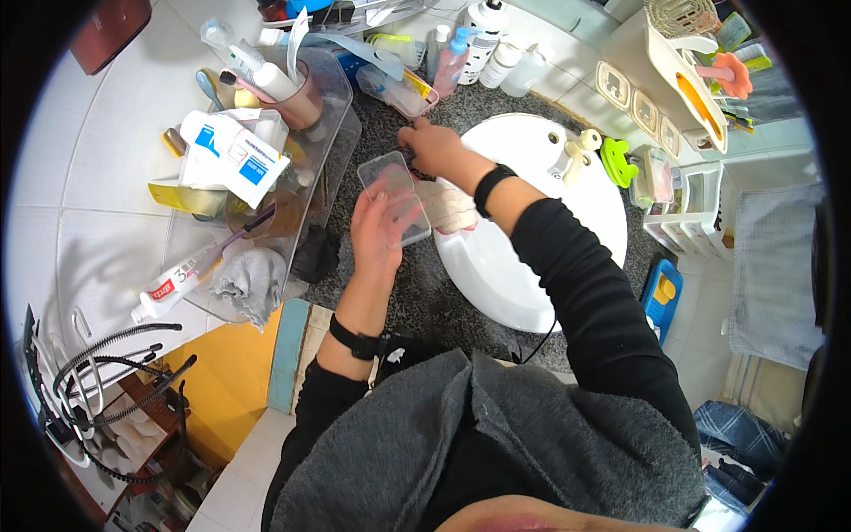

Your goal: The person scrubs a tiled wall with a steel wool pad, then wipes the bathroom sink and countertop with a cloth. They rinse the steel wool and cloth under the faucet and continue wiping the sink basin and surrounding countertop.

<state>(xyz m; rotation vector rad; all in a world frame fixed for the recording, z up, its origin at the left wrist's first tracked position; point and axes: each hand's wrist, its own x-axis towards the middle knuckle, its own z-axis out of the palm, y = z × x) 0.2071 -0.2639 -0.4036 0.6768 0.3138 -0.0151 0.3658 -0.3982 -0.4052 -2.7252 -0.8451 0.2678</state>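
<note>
A small clear plastic box (415,226) with its lid swung up rests in my left hand (375,223), the palm showing through it. My right hand (435,146) reaches across above the dark speckled counter (412,286), its fingertips close to a pink-rimmed case (405,96). The fingers are bent, and whether they hold anything small is hidden. A folded cream cloth with red edging (449,207) lies between my hands, against the rim of the white washbasin (492,279).
Left of the counter, a clear plastic organizer (332,126) holds tubes, a pink cup (302,100) and a grey cloth (252,282). Pump bottles (453,63) line the back wall. A cream tap (580,156) and a green soap dish (618,163) sit at the basin's right.
</note>
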